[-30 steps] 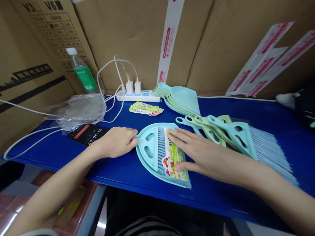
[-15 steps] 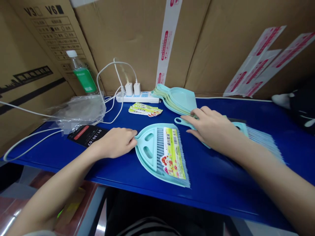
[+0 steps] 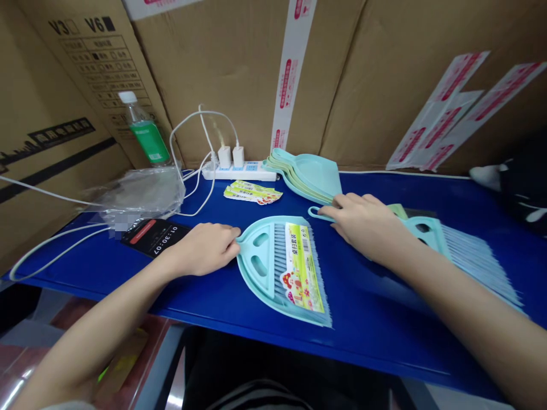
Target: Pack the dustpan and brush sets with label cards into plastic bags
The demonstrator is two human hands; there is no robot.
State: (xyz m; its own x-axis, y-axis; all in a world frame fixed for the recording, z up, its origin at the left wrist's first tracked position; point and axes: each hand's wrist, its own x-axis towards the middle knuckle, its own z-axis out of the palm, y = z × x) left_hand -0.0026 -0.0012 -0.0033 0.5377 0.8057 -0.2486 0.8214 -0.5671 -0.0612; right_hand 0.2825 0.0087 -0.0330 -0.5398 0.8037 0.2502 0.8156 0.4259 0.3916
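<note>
A light blue dustpan (image 3: 256, 279) lies on the blue table (image 3: 384, 319) with a small brush nested in it and a colourful label card (image 3: 301, 267) on top. My left hand (image 3: 205, 250) is closed on the dustpan's handle at its left end. To the right, my right hand (image 3: 367, 228) curls over the handles of several loose brushes (image 3: 461, 250), blue and green. One ring-shaped handle tip pokes out past its fingers. Which brush the fingers hold is hidden.
A stack of dustpans (image 3: 311, 173) stands behind the hands, with more label cards (image 3: 252, 192) and a power strip (image 3: 239, 169) with chargers beside it. A phone (image 3: 156, 236), clear plastic bags (image 3: 137, 193) and a bottle (image 3: 143, 134) are at the left. Cardboard boxes wall the back.
My right hand has left the label card on the dustpan and moved right onto the brush handles, where its fingers have curled. My left hand has stayed on the dustpan handle.
</note>
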